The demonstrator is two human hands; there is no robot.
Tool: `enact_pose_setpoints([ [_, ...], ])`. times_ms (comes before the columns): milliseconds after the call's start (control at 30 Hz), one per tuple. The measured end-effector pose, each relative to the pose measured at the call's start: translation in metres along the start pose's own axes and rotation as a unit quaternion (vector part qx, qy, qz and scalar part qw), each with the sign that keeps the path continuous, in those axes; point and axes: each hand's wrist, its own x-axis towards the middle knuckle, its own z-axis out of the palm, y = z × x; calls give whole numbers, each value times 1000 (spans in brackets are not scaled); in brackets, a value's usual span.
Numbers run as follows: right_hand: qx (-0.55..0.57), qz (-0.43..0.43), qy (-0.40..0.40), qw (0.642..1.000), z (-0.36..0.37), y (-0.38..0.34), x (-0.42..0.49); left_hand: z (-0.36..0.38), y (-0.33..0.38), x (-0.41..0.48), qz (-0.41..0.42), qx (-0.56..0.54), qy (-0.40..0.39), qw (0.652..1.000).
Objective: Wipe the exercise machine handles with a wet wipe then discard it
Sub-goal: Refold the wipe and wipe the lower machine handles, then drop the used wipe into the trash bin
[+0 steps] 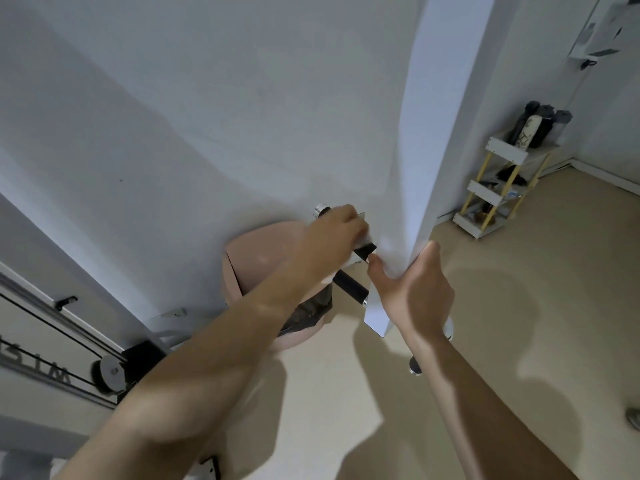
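My left hand [334, 230] is closed over a black handle bar [364, 252] with a chrome end cap [321, 211]. A bit of white wet wipe [363, 240] shows under the fingers, pressed on the bar. My right hand [415, 289] grips the lower edge of the machine's white upright panel [436, 133], thumb on the near face. A second black handle [349, 285] sticks out below the first. Another chrome-tipped grip end [414, 368] shows under my right wrist.
A pink bin [256, 258] lined with a dark bag stands against the wall, behind my left forearm. The machine's cable and pulley [107, 372] are at lower left. A small white and yellow shelf cart [498, 188] with dark rolled mats stands at the far right on the beige floor.
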Motion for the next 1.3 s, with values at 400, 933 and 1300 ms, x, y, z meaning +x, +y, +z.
enact_pose_setpoints([
  [400, -3, -3, 5, 1000, 2, -5, -4, -3, 8, -17, -60, -59, 64, 994],
  [933, 87, -158, -95, 979, 73, -38, -142, 7, -64, -157, -432, -530, 88, 724],
  [1300, 235, 168, -380, 879, 210, -81, -126, 76, -127, -226, -530, -533, 60, 657],
])
